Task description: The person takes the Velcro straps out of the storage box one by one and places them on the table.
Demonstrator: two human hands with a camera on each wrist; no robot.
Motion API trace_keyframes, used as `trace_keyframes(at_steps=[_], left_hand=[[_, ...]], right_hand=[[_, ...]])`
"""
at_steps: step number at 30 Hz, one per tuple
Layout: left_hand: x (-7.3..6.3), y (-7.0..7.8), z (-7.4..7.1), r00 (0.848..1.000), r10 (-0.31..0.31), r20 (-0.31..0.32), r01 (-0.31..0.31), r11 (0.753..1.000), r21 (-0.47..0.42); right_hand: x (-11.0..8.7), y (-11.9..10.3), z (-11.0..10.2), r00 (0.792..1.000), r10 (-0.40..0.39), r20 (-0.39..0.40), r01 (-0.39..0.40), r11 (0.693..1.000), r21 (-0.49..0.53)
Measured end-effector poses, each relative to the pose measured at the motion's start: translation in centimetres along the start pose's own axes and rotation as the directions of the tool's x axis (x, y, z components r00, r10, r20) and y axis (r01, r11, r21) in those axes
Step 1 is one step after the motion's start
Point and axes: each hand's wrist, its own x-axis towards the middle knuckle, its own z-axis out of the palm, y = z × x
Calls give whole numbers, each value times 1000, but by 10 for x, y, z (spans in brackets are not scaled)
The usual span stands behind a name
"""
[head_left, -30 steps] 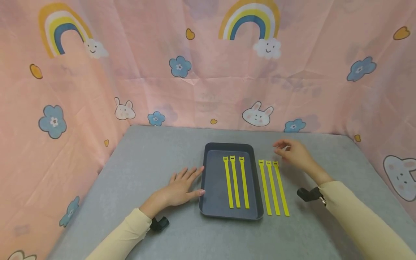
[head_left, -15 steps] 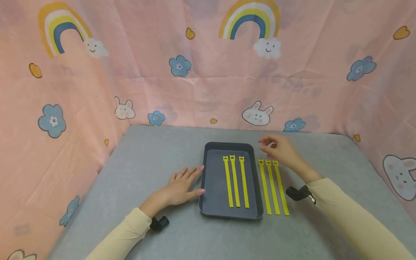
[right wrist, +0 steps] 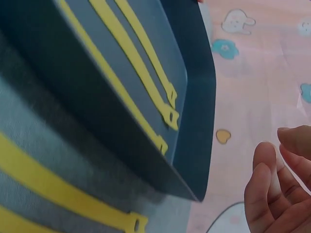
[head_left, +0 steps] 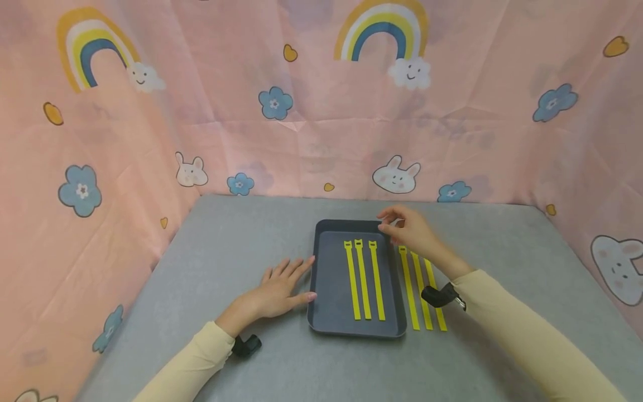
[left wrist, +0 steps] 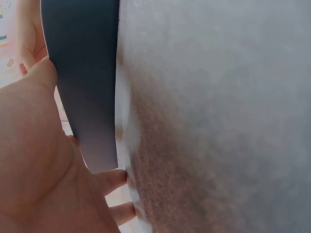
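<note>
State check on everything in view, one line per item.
Tray: open-topped, upright on the table.
Three yellow straps in the tray: straight, flat, unlooped.
Three yellow straps beside the tray: straight, unlooped; two partly hidden.
Left hand: fingers spread, at the tray's left side.
Right hand: fingers bent, empty, at the tray's far right corner.
Backdrop cloth: hanging, creased.

Left hand (left wrist: 43,155) at the dark tray (left wrist: 87,73): thumb against rim, 2 extended fingers beside the gray tabletop (left wrist: 228,97).
</note>
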Motion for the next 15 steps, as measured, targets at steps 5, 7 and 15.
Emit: trace_keyframes(at_steps=[5, 7, 15], left_hand=[[1, 0, 0, 1000, 1, -3, -1, 1000, 2], [1, 0, -1, 1000, 0, -4, 0, 1000, 2], [0, 1, -1, 1000, 3, -2, -3, 1000, -5]], right_hand=[[4, -7, 11, 1000, -24, 8, 24, 999, 28], [5, -10, 16, 999, -37, 12, 36, 998, 43], [9, -10, 35, 998, -44, 36, 40, 995, 95]])
